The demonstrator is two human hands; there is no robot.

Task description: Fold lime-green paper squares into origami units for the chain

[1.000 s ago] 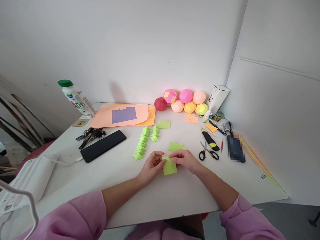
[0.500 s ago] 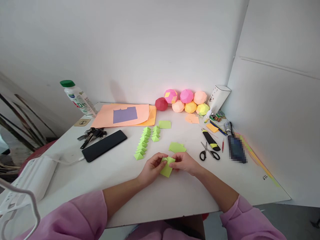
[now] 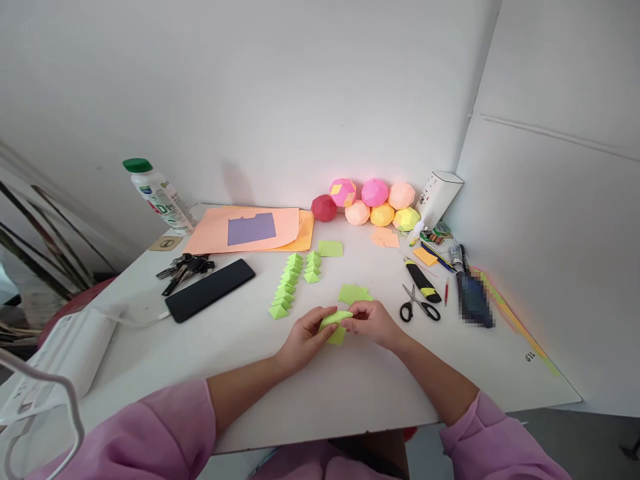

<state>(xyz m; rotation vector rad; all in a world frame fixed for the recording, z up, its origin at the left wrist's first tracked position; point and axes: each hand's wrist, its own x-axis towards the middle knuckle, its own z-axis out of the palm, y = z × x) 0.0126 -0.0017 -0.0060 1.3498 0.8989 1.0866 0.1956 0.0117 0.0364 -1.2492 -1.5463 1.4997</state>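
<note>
Over the desk's front half, a small light-green piece of paper (image 3: pixel 334 319) is bent between my fingers, with a flat green part showing below it. My left hand (image 3: pixel 306 339) pinches its left side between thumb and fingers. At its right end, my right hand (image 3: pixel 371 324) pinches the paper too; some fingertips are hidden behind it. Loose green paper pieces (image 3: pixel 354 294) lie just beyond my hands. To the left stand two rows of folded green paper pyramids, a longer row (image 3: pixel 285 288) and a shorter row (image 3: pixel 312 268). Another green sheet (image 3: pixel 331 249) lies farther back.
Scissors (image 3: pixel 419 307), a box cutter (image 3: pixel 423 280) and a red pencil (image 3: pixel 447 292) lie to the right. Several faceted paper balls (image 3: pixel 375 193) line the wall. A phone (image 3: pixel 210 291), keys (image 3: pixel 185 270), orange sheets (image 3: pixel 210 230) and a bottle (image 3: pixel 163 200) occupy the left.
The green paper, flatter and tilted before, now bends upward between my fingers, its upper part curved over. My hands stay in nearly the same place.
</note>
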